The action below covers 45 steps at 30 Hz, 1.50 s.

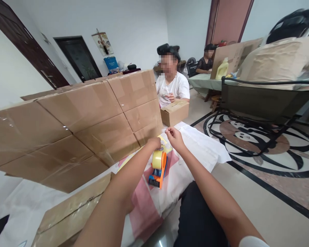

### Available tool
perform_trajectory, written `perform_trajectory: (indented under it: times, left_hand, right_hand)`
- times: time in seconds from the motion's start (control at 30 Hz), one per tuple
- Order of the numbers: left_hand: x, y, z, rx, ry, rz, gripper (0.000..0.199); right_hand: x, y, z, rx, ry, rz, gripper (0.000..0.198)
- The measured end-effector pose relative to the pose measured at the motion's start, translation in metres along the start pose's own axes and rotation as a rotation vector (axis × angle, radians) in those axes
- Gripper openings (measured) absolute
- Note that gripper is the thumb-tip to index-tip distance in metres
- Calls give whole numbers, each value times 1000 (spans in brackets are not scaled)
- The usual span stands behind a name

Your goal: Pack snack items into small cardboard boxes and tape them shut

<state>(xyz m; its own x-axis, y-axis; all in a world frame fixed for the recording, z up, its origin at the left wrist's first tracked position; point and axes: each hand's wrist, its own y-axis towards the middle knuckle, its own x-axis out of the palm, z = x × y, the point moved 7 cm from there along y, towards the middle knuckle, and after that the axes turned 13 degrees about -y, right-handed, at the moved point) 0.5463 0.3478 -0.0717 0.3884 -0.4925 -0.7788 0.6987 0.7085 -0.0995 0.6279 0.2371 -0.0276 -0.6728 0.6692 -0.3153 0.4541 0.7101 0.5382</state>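
Observation:
My left hand [154, 143] is curled closed just above the tablecloth, behind an orange and blue tape dispenser [159, 168] with a roll of yellowish tape. My right hand [174, 139] is a little to the right, its thumb and fingertips brought together. Whatever either hand may hold is too small or hidden to make out. Under the hands, a yellow printed patch [167, 145] shows on the white and pink cloth [145, 212]. The dispenser lies on that cloth, apart from my right hand.
Stacked taped cardboard boxes [98, 113] form a wall on the left. A closed carton [74, 209] lies by my left forearm. Across the table a person in white [180, 85] sits behind another carton [176, 113]. A dark folding chair [267, 103] stands at right.

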Motion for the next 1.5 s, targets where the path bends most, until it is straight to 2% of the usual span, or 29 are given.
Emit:
perform_trajectory:
  times: [0.13, 0.27, 0.33, 0.43, 0.47, 0.53, 0.6, 0.63, 0.8, 0.9, 1.0, 1.07, 1.2, 1.4, 1.5]
  left_hand:
    - [6, -5, -4, -251, 178, -45, 37]
    - [-10, -23, 11, -282, 229, -9, 37]
    - [-28, -39, 22, -234, 197, 40, 37]
    - [-68, -72, 34, -126, 77, 127, 32]
    - [-81, -86, 35, -97, 20, 147, 35]
    - [-104, -116, 33, -81, -106, 154, 56]
    - [-118, -149, 25, -110, -225, 121, 69]
    - [-122, -167, 21, -130, -278, 99, 70]
    - [-123, -248, 2, -188, -492, 26, 55]
    - [-125, -287, -3, -188, -593, 37, 55]
    - [-128, -316, -6, -179, -662, 53, 45]
    - [-130, -330, -10, -173, -704, 85, 40]
    - [-133, -351, -21, -187, -768, 168, 43]
    - [-125, -374, -11, -139, -742, 169, 35]
    - [-124, -378, -6, -99, -684, 269, 30]
  right_hand:
    - [-5, -1, 0, -8, 3, 23, 26]
    - [-9, -6, -3, -38, 12, 50, 24]
    - [-11, -9, -9, -64, 5, 65, 23]
    - [-13, -16, -26, -126, -30, 72, 24]
    - [-12, -20, -35, -158, -46, 63, 24]
    - [-7, -28, -59, -233, -73, 25, 22]
    - [3, -41, -87, -338, -120, -27, 21]
    - [9, -49, -102, -407, -166, -46, 21]
    - [41, -94, -167, -773, -469, -45, 30]
    - [53, -112, -188, -875, -494, -69, 31]
    - [58, -123, -200, -918, -465, -98, 32]
    - [61, -131, -205, -942, -445, -129, 33]
    - [67, -144, -213, -974, -388, -183, 31]
    - [70, -164, -221, -1148, -401, -68, 21]
    - [73, -168, -217, -1139, -371, -99, 23]
